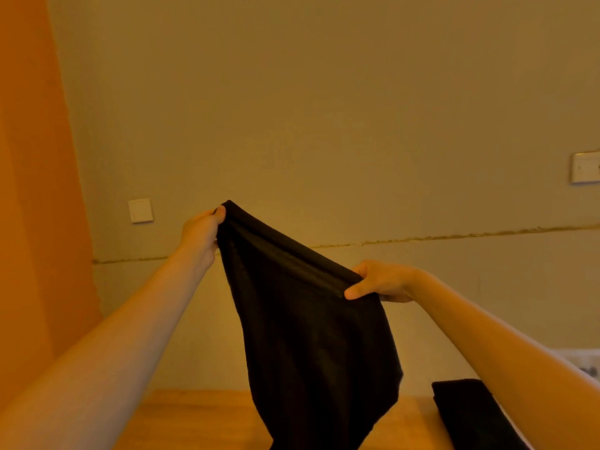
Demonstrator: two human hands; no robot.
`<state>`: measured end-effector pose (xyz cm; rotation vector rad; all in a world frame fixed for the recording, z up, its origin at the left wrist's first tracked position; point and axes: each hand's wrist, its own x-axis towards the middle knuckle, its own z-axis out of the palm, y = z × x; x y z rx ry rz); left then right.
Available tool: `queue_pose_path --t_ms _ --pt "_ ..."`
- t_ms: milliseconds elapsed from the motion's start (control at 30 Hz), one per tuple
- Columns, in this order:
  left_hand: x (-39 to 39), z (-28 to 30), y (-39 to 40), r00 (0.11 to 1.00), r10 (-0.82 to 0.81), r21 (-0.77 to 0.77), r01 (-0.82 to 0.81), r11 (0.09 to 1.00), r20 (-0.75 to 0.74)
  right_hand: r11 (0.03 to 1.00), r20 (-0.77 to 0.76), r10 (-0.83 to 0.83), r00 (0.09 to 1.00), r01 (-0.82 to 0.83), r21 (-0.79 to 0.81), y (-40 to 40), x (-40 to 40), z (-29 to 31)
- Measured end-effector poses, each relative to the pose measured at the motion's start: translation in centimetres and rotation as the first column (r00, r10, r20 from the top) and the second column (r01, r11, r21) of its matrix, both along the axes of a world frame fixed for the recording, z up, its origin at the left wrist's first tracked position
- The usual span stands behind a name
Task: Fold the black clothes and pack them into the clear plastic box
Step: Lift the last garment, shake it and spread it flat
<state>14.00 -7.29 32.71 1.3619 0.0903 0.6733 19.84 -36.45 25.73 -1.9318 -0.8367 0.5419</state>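
Note:
A black garment [311, 336] hangs in the air in front of me, held up by its top edge. My left hand [201, 232] pinches the upper left corner, raised higher. My right hand [380, 282] pinches the right end of the same edge, lower down, so the edge slopes down to the right. The cloth drops past the bottom of the frame over a wooden table [201, 420]. A second black garment [470, 414] lies folded on the table at the lower right, partly behind my right forearm. A corner of the clear plastic box [584, 363] shows at the right edge.
A plain wall stands close behind the table, with a white switch plate [140, 210] at the left and another plate [586, 167] at the right edge. An orange panel [35, 190] fills the left side.

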Motion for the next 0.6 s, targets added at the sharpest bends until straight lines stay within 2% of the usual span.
queue_pose_path --t_ms 67,200,400,500,600 --pt "0.1 0.3 1.2 1.000 0.005 -0.044 -0.005 0.999 -0.007 0.999 0.032 -0.049 0.998 0.050 -0.010 -1.1 0.4 -0.2" --pt "0.3 0.2 2.4 0.998 0.045 0.011 -0.045 0.999 -0.047 0.982 0.151 -0.185 0.971 0.186 0.009 -3.4 1.2 0.3" --pt "0.5 0.3 3.5 0.991 0.134 -0.003 -0.134 0.991 -0.018 0.931 0.272 -0.168 0.947 0.244 -0.273 -6.3 1.6 3.0" --pt "0.4 0.6 3.6 0.990 0.139 0.008 -0.139 0.990 0.002 0.942 0.301 -0.199 0.933 0.267 -0.204 -7.1 1.2 4.1" --pt "0.1 2.0 3.2 0.988 0.135 0.017 -0.137 0.990 0.070 0.921 0.448 -0.322 0.834 0.386 -0.056 -7.6 1.0 5.8"
